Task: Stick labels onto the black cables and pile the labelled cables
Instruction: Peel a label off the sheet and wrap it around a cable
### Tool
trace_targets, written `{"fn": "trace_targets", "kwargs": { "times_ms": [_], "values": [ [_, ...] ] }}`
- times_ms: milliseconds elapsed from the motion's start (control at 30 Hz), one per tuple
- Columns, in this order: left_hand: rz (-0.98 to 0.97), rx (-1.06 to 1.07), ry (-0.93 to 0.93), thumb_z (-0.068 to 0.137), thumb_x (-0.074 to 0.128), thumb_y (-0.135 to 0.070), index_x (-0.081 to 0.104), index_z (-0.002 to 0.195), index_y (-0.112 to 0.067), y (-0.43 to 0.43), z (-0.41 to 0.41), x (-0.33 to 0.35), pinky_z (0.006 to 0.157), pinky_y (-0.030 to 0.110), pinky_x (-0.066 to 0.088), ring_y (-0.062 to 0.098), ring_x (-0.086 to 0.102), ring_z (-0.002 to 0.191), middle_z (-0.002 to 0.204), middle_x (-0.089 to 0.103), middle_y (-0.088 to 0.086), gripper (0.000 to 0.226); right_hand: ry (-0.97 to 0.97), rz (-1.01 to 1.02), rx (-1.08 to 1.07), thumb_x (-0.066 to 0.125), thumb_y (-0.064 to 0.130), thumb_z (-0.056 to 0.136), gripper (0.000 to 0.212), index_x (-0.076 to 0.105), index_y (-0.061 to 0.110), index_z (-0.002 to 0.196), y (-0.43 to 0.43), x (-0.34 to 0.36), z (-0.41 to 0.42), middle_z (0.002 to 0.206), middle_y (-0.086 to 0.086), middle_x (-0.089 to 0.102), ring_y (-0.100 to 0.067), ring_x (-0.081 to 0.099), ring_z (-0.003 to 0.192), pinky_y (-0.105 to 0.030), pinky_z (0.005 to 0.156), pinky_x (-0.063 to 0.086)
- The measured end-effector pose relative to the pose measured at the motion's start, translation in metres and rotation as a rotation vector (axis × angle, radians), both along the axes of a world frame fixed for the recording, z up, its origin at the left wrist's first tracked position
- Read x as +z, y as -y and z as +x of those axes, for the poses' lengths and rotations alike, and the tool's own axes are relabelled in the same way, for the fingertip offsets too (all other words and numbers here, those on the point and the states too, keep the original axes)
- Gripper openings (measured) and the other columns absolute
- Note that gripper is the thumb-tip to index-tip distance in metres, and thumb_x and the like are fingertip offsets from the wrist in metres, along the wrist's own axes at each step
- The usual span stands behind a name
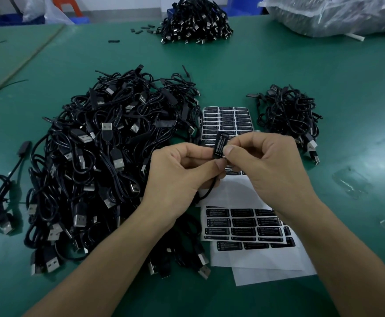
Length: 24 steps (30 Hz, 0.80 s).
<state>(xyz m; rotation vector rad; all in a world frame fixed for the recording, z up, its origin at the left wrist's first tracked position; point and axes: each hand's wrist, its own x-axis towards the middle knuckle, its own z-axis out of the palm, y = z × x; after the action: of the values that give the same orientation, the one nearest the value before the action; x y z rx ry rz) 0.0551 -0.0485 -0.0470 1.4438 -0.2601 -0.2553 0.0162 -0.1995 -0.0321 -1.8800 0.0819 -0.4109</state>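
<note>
Nearest to the person lie the partly used label sheets (244, 225) on the green worktop (324, 76), directly under the hands so that a fresh label is close. Above them the left hand (177, 175) pinches the black cable (220, 145) by its small block to keep it steady, and the right hand (262, 161) pinches the same block, probably pressing the label flat. The big heap (100, 156) waits at the left. A small pile (290, 117) at the right seems to hold the finished ones, and another pile (193, 21) lies far behind.
</note>
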Motion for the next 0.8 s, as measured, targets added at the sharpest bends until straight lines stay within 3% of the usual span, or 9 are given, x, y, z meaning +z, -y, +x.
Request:
{"fn": "trace_targets", "kwargs": {
  "times_ms": [333,600,800],
  "values": [
    [0.027,0.001,-0.001,0.072,0.085,-0.01,0.073,0.086,-0.007,-0.0005,-0.0003,0.0006,0.064,0.03,0.062,0.023,0.075,0.066,0.074,0.076,0.013,0.018,-0.019,-0.06,-0.02,0.071,0.013,0.088,0.019,0.074,0.023,0.073,0.0024,0.0006,0.0001,0.067,0.007,0.072,-0.013,0.068,0.065,-0.027,0.067,0.059],
    [0.026,-0.005,-0.008,0.063,0.084,-0.021,0.072,0.084,-0.008,-0.0002,-0.0014,0.002,0.065,0.033,0.063,0.023,0.075,0.067,0.074,0.076,0.013,0.028,-0.024,-0.09,-0.018,0.071,0.015,0.088,0.018,0.073,0.024,0.072,0.0027,0.0011,0.0001,0.066,0.01,0.071,-0.001,0.063,0.06,-0.015,0.061,0.051],
    [0.043,-0.001,0.001,0.061,0.084,-0.022,0.073,0.081,-0.012,0.0002,-0.002,0.0029,0.066,0.035,0.064,0.023,0.075,0.068,0.073,0.076,0.013,0.026,-0.038,-0.096,-0.014,0.07,0.015,0.088,0.017,0.074,0.022,0.073,0.0036,0.0011,0.0001,0.067,0.006,0.071,-0.004,0.063,0.061,-0.024,0.064,0.056]
  ]
}}
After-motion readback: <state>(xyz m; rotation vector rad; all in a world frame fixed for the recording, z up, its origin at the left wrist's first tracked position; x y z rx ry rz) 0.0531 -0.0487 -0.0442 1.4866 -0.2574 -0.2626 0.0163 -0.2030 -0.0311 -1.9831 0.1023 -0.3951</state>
